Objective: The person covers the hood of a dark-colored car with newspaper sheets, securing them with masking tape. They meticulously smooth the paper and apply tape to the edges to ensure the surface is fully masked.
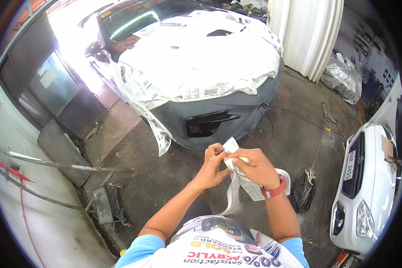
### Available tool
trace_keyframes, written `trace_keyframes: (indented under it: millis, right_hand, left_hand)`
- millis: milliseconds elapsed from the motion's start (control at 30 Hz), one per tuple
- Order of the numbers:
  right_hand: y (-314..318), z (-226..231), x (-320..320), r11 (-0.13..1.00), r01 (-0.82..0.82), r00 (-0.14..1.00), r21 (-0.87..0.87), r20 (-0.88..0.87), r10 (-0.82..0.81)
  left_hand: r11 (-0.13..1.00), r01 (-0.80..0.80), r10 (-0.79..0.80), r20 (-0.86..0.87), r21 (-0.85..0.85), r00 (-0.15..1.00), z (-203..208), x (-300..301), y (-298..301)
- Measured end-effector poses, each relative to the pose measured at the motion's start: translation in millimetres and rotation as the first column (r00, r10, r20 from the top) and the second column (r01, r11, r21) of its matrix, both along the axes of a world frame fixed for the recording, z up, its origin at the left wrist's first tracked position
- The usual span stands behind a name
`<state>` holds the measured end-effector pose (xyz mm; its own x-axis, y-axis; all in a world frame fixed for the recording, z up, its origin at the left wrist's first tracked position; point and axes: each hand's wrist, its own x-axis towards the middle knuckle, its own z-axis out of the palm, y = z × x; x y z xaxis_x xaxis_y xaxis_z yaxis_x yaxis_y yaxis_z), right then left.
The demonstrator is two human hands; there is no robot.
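Note:
In front of my chest, both hands are close together over a strip of folded newspaper [253, 191]. My right hand [259, 167], with a red band at the wrist, is closed around its upper part. A pale yellowish piece that could be masking tape shows by the right fingers, but they partly hide it. My left hand [212, 167] pinches at the paper's edge beside the right fingertips. Ahead stands a car whose dull grey bumper [165, 118] has a dark opening. Newspaper sheets [196, 58] cover its hood and hang over its left side.
A white car [366, 178] is parked at the right. Red hose [272, 129] lies on the dark floor near the grey bumper. Metal bars [49, 161] and a grey panel [60, 152] are at the left. A silver-covered bundle [342, 78] sits at the back right.

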<state>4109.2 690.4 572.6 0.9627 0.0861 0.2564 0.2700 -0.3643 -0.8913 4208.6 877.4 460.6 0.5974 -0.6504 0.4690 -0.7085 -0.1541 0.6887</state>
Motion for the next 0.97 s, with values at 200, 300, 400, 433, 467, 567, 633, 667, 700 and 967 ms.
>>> trace_keyframes:
  millis: [200,300,400,433,467,567,633,667,700,967]
  right_hand:
    - [-37.1,68.1,82.1,0.977,0.196,0.968,-0.089,0.175,-0.178]
    - [-50.6,113.1,140.7,0.853,0.37,0.925,-0.369,0.057,-0.376]
    - [-119.5,117.1,188.3,0.88,0.417,0.906,-0.226,0.026,-0.423]
    - [-144.2,118.6,201.1,0.887,0.455,0.89,-0.079,0.071,-0.45]
    - [-165.9,120.3,214.9,0.88,0.469,0.874,0.077,0.107,-0.475]
    - [-245.6,125.0,247.3,0.795,0.502,0.779,0.341,0.22,-0.587]
    - [-268.4,133.2,280.7,0.729,0.442,0.767,0.523,0.201,-0.609]
    - [-281.5,138.4,296.5,0.687,0.409,0.761,0.601,0.191,-0.62]
    - [-299.6,135.2,315.3,0.67,0.331,0.783,0.664,0.203,-0.588]
    - [-441.6,54.8,470.2,0.444,0.3,0.745,0.844,0.083,-0.662]
  left_hand:
    - [0.968,-0.171,0.221,0.302,-0.184,0.927,78.0,114.6,-29.8]
    - [0.984,-0.137,0.171,0.42,-0.111,0.891,112.9,171.9,-29.5]
    - [0.966,-0.021,0.118,0.367,-0.257,0.923,169.6,233.6,-37.3]
    - [0.978,-0.081,0.157,0.425,-0.191,0.891,177.5,264.3,-33.9]
    - [0.962,-0.101,0.201,0.413,-0.252,0.888,184.0,301.9,-32.6]
    - [0.919,-0.306,0.368,0.265,-0.248,0.891,184.3,425.8,-32.0]
    - [0.901,-0.425,0.43,0.309,-0.087,0.848,162.0,513.8,-32.0]
    - [0.898,-0.44,0.403,0.4,-0.001,0.823,148.1,548.5,-33.7]
    - [0.884,-0.459,0.366,0.486,0.084,0.793,136.2,578.3,-36.7]
    - [0.629,-0.453,0.164,0.462,0.632,0.872,116.5,699.2,-90.1]
